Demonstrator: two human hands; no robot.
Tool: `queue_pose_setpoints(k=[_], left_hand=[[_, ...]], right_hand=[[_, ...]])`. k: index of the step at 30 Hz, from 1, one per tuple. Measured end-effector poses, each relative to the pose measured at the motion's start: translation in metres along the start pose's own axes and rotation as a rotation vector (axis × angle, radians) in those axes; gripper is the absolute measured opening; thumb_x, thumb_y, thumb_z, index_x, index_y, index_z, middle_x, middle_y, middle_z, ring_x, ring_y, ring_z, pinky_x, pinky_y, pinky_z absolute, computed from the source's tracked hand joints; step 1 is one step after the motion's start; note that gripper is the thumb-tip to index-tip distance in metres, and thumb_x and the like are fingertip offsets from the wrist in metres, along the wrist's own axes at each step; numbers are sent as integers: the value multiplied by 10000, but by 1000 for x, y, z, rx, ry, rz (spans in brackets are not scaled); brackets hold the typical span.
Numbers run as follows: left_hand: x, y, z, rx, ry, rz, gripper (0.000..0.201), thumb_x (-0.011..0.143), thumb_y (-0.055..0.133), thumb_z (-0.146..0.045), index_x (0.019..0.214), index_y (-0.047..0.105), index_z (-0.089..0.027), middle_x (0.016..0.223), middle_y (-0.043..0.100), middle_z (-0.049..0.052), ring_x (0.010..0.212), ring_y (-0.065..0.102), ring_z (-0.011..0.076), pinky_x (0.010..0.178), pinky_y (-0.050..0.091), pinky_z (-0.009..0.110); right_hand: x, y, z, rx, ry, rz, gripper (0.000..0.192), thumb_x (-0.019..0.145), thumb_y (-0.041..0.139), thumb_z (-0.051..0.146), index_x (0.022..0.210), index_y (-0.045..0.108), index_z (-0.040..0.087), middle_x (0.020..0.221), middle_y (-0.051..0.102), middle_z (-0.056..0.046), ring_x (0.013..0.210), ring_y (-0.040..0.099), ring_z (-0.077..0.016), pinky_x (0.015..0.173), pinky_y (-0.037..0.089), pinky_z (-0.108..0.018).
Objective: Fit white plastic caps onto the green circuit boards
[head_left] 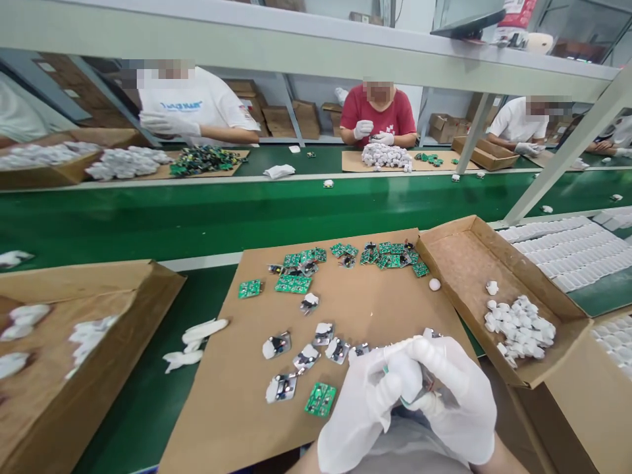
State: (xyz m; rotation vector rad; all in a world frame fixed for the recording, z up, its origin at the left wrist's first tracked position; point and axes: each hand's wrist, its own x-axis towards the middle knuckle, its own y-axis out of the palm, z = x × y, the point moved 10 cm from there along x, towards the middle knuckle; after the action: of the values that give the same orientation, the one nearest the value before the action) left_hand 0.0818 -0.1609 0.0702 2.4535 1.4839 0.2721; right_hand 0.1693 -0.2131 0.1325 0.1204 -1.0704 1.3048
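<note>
Both of my hands wear white gloves and meet at the lower right of the cardboard sheet point(232, 388). My left hand point(358, 405) is closed on a white domed cap point(405, 375), its thumb pressed against the near side. From the other side my right hand point(461, 395) grips the same cap. A bit of green and some wire show at the cap's edge; my fingers hide most of what is under it. Left of my hands lie several boards with white caps point(306, 357) and a green circuit board point(320, 399). More green boards point(293, 284) lie along the sheet's far side.
An open cardboard tray point(457, 263) at right holds a pile of white caps point(523, 326); one cap point(434, 284) sits outside it. Another cardboard box point(133, 342) stands left, beside loose white gloves point(197, 339). Beyond runs a green conveyor point(237, 210), with co-workers behind it. A shelf beam point(296, 49) crosses overhead.
</note>
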Motion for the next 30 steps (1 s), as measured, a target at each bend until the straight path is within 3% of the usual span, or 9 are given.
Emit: queue_pose_setpoints(k=[4, 7, 10, 15, 20, 22, 27, 28, 30], left_hand=[[-5, -4, -3, -43, 11, -44, 474, 717, 755, -631, 798, 734, -165, 598, 578, -6, 610, 512, 159, 720, 504, 318], [-11, -14, -1, -55, -18, -145, 600, 645, 839, -579, 1064, 765, -155, 659, 671, 9, 636, 608, 184, 743, 564, 337], [-15, -18, -2, -80, 7, -191, 562, 601, 893, -503, 1044, 797, -170, 759, 734, 45, 703, 669, 211, 725, 592, 320], [-15, -17, -4, -187, 39, -178, 573, 616, 915, -395, 1154, 771, -257, 586, 654, -19, 531, 603, 141, 560, 576, 258], [-17, -27, -1, -176, 1, -224, 607, 469, 981, -223, 1046, 811, -301, 764, 759, 27, 656, 674, 178, 565, 582, 230], [-16, -28, 3, -176, -27, -201, 622, 451, 983, -191, 1039, 812, -304, 814, 777, 36, 680, 684, 189, 564, 587, 232], [-13, -26, 1, -211, -20, -118, 533, 593, 914, -454, 1051, 806, -202, 751, 739, 32, 676, 656, 185, 700, 601, 301], [-13, -25, 2, -199, -36, -106, 512, 651, 873, -488, 1057, 799, -185, 748, 732, 33, 677, 651, 181, 706, 594, 301], [-16, -21, 4, -149, -82, -90, 470, 727, 820, -492, 1061, 784, -163, 822, 743, 51, 719, 656, 180, 749, 576, 299]], right_hand=[[-4, -7, 1, -33, -23, -64, 754, 896, 546, 639, 1499, 409, 206, 1164, 671, -145, 1066, 684, -272, 873, 612, -389], [-6, -11, -1, -80, 6, -87, 591, 929, 539, 591, 1391, 535, 222, 1333, 588, -158, 1165, 656, -274, 911, 611, -388], [-7, -8, -1, -22, 9, -68, 383, 953, 569, 502, 1250, 608, 263, 1214, 666, -97, 1045, 715, -215, 845, 636, -324], [-9, -3, -3, -3, 48, -58, 448, 969, 545, 497, 1347, 528, 257, 1195, 686, -99, 1091, 696, -231, 901, 615, -351], [-1, 15, 5, 93, -1, 189, 449, 1031, 413, 446, 1449, 430, 284, 1104, 691, -86, 991, 693, -208, 886, 592, -321], [2, 18, 7, 124, -20, 223, 434, 1043, 382, 426, 1462, 412, 318, 1050, 690, -66, 945, 691, -192, 871, 587, -312], [4, 13, 2, 54, 5, 128, 592, 1035, 385, 448, 1581, 212, 300, 972, 715, -58, 881, 712, -200, 770, 609, -288], [1, 12, 2, 11, -10, 123, 587, 1030, 414, 434, 1576, 243, 302, 1008, 722, -65, 913, 717, -206, 777, 610, -283], [-9, 14, 0, -93, -65, 151, 477, 1009, 488, 406, 1479, 461, 328, 1118, 719, -69, 986, 716, -218, 824, 608, -284]])
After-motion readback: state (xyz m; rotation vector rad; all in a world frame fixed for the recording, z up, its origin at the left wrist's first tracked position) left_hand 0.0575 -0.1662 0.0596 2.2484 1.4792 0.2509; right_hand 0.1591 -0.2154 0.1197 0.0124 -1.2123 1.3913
